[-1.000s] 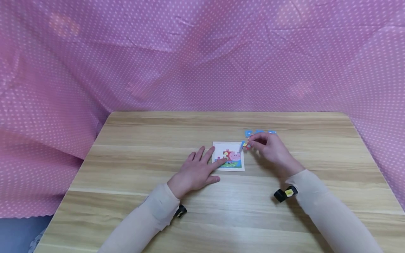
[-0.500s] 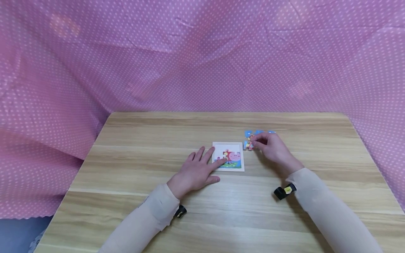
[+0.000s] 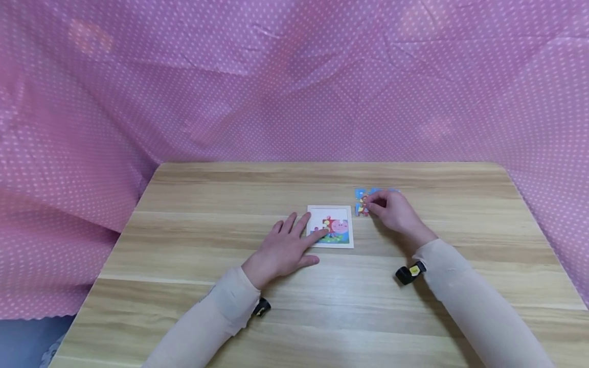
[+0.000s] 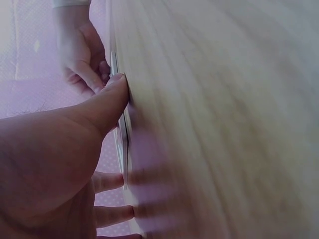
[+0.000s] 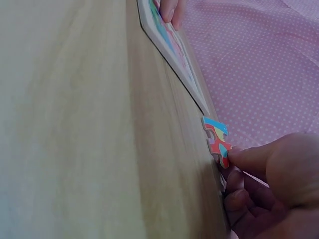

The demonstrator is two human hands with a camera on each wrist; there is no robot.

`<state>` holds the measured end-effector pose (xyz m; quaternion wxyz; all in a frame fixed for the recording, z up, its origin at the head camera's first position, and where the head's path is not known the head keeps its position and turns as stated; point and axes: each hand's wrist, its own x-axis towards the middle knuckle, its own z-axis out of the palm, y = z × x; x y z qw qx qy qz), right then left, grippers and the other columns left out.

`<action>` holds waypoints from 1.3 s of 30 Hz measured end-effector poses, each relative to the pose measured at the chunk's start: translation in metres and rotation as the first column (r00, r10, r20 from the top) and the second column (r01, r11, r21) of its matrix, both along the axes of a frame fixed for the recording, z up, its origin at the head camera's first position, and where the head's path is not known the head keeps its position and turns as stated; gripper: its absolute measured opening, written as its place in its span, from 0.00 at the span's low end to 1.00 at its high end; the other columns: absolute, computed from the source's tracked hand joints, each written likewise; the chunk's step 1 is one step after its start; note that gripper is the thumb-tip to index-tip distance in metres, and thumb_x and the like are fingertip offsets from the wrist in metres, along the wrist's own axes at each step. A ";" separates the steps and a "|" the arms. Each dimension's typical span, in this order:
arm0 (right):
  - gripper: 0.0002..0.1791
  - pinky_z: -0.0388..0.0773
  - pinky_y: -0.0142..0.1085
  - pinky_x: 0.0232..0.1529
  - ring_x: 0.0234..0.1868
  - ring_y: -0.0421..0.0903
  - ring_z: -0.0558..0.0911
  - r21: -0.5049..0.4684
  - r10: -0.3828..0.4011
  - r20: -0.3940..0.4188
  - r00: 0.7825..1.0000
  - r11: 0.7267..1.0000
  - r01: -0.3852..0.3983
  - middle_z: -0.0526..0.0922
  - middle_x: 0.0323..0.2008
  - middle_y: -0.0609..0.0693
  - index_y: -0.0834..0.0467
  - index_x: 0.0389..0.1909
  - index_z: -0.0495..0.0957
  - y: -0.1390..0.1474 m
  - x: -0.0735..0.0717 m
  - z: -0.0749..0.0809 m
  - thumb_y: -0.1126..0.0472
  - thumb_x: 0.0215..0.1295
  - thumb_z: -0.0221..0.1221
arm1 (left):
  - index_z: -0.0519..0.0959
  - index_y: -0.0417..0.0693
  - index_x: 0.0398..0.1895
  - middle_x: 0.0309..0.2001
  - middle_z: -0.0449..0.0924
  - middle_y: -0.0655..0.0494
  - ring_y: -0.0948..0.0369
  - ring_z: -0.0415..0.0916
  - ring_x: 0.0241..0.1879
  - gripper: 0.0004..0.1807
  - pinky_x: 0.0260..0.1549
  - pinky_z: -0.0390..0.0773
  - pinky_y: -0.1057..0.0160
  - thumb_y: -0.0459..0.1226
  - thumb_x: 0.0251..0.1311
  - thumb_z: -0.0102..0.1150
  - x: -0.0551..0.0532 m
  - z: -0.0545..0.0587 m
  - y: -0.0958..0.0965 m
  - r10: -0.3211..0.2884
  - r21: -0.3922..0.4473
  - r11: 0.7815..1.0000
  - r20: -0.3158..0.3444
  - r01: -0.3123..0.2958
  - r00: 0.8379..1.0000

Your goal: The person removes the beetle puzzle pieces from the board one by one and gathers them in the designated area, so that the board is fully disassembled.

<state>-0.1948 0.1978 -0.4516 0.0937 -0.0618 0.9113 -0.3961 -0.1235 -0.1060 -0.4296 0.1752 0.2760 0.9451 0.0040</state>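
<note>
A small jigsaw puzzle in a white-bordered tray [image 3: 330, 246] lies flat near the middle of the table, its lower part filled with a pink pig picture and its upper part bare white. My left hand [image 3: 285, 250] rests with spread fingers over the tray's left side, the index finger on the filled pieces. To the right of the tray, my right hand [image 3: 399, 213] pinches a puzzle piece [image 5: 218, 139] coloured blue, yellow and red between thumb and fingers. Blue puzzle pieces [image 3: 361, 193] lie just behind that hand, which partly hides them.
A wood-grain table [image 3: 193, 204] carries everything. Behind it and at both sides hangs a pink cloth [image 3: 294, 92] with white dots. Each wrist wears a black camera, such as the right wrist camera [image 3: 406, 275].
The piece in my right hand has gone from tilted beside the tray to lying flatter, close to the blue pieces. My left hand stays on the tray.
</note>
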 end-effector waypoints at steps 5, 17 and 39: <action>0.11 0.79 0.52 0.61 0.57 0.58 0.83 0.016 -0.006 -0.041 0.999 1.000 0.007 0.87 0.57 0.64 0.62 0.54 0.86 0.001 -0.001 -0.003 0.62 0.81 0.59 | 0.53 0.80 0.87 0.90 0.41 0.47 0.38 0.42 0.88 0.39 0.82 0.54 0.34 0.65 0.77 0.51 0.000 0.000 0.001 0.004 0.008 1.000 0.009 -0.004 1.000; 0.14 0.76 0.39 0.45 0.46 0.52 0.79 0.053 0.042 -0.066 0.997 0.998 -0.039 0.86 0.51 0.61 0.63 0.56 0.87 0.002 0.004 -0.003 0.61 0.76 0.65 | 0.53 0.80 0.87 0.90 0.42 0.46 0.37 0.43 0.88 0.40 0.82 0.55 0.34 0.65 0.76 0.52 0.000 0.001 0.000 0.001 0.012 1.000 0.000 -0.001 1.000; 0.11 0.75 0.39 0.44 0.44 0.52 0.79 0.075 0.030 -0.086 0.996 0.997 -0.024 0.86 0.47 0.60 0.62 0.52 0.88 0.000 0.010 -0.003 0.62 0.76 0.65 | 0.56 0.80 0.86 0.89 0.44 0.44 0.35 0.45 0.87 0.38 0.81 0.56 0.33 0.64 0.77 0.52 0.001 0.004 -0.001 -0.009 0.030 1.000 0.002 0.009 1.000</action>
